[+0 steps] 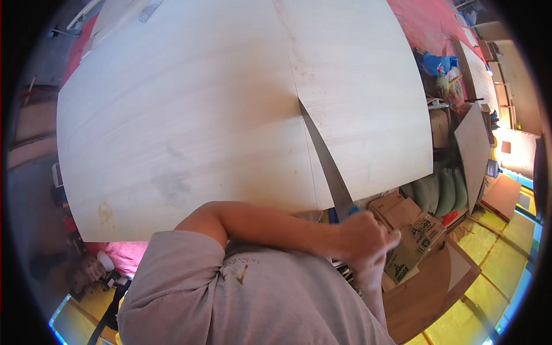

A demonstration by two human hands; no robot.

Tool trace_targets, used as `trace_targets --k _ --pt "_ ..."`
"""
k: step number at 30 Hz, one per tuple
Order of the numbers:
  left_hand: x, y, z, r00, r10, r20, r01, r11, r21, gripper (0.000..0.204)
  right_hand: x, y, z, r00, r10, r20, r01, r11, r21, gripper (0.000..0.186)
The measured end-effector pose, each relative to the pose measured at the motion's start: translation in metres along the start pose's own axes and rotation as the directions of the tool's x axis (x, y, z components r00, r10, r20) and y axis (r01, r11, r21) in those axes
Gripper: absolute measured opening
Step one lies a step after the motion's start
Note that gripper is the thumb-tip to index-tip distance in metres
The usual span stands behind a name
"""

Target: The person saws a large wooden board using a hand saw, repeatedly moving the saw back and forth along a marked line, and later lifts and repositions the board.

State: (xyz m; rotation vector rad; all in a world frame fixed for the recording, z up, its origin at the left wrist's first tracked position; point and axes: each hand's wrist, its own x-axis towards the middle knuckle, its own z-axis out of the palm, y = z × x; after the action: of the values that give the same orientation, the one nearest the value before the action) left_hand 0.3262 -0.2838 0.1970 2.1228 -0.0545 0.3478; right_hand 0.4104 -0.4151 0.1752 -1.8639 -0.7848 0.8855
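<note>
A large pale sheet of plywood (190, 126) lies in front of me, with a thin dark line running down its right part. In a slit that opens to the near edge stands a hand saw (326, 162), its long tapered blade pointing away from me. Blue of its handle shows beside my fist. My left hand (357, 234), its arm bent across my body, is closed at the handle. Just below and against it, my right hand (375, 260) is closed too. The left hand covers much of the right one and of the handle.
At my right stand cardboard boxes (417, 236), a brown board (417, 302) and rounded grey-green objects (448, 190). A pale panel (472, 152) leans farther right, near a blue plastic bag (438, 63). Pink sheeting (417, 23) shows beyond the plywood. The floor has yellow tiles (489, 253).
</note>
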Motion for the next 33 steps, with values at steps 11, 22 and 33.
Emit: trace_targets --k 11,22,33 --pt "-0.018 -0.287 -0.061 0.998 -0.019 -0.054 0.024 0.995 0.094 0.041 0.192 0.102 0.127 0.989 0.018 0.144 0.024 0.959 -0.284 0.018" --pt "-0.004 -0.221 -0.061 0.976 -0.14 -0.165 0.162 0.979 0.127 0.038 0.176 0.091 0.1 0.99 -0.103 0.093 0.107 0.993 -0.039 0.04" --pt "-0.002 0.014 0.009 0.995 0.063 -0.075 -0.066 0.997 -0.045 0.045 -0.03 -0.006 -0.007 1.0 0.008 -0.02 -0.011 0.979 -0.204 0.052"
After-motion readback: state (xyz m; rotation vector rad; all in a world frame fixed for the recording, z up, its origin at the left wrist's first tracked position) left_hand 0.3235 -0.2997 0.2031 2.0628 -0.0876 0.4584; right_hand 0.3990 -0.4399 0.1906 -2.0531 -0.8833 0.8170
